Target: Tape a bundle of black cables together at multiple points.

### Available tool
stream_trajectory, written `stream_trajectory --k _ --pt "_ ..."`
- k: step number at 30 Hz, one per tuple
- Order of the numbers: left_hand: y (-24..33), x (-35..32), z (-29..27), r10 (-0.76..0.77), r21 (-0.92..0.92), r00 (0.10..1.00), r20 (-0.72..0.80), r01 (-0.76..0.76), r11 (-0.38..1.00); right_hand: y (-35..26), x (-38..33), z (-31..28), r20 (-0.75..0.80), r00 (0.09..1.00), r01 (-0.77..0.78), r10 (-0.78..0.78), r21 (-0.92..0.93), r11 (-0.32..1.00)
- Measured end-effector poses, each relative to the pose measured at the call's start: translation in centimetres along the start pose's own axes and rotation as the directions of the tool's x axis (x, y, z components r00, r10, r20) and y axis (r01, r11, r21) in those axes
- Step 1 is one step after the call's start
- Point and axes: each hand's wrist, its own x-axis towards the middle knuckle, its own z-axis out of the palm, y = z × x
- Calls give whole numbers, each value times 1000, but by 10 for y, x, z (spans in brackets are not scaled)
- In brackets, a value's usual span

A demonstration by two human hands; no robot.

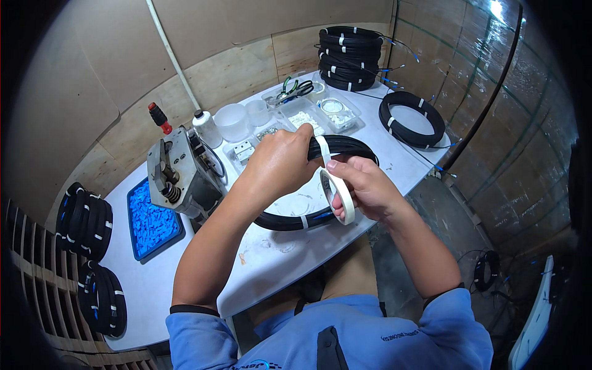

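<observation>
A coil of black cable is in front of me, its near side low over the white table. My left hand is closed on the coil's far side, with its fingertips partly hidden behind it. My right hand grips a roll of white tape, and some fingers pass through the roll's core. From the roll a strip of tape runs up over the cable bundle, just right of my left hand. Another white tape band wraps the coil's near side.
A metal bench machine and a tray of blue pieces stand left. Behind the coil are a white bottle, plastic tubs and pliers. Stacked cable coils and a single coil lie at the far right.
</observation>
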Motion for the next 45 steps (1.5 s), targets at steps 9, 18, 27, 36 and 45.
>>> stream_trajectory --k 9,18,27,36,45 --pt "3 0 -4 -25 -22 998 58 26 999 -1 0 -10 -4 957 272 -289 -326 906" --pt "7 3 -1 -62 27 997 42 61 998 -10 12 -22 75 991 118 -113 -74 990" --pt "9 -3 8 107 59 994 -27 -105 993 -66 9 -10 90 970 206 -226 197 959" --pt "-4 -9 8 70 20 993 -94 -68 997 -73 7 0 125 981 132 -147 123 984" --pt "-13 -7 -6 -59 -87 997 51 64 994 -26 -5 6 161 974 148 -160 86 985"
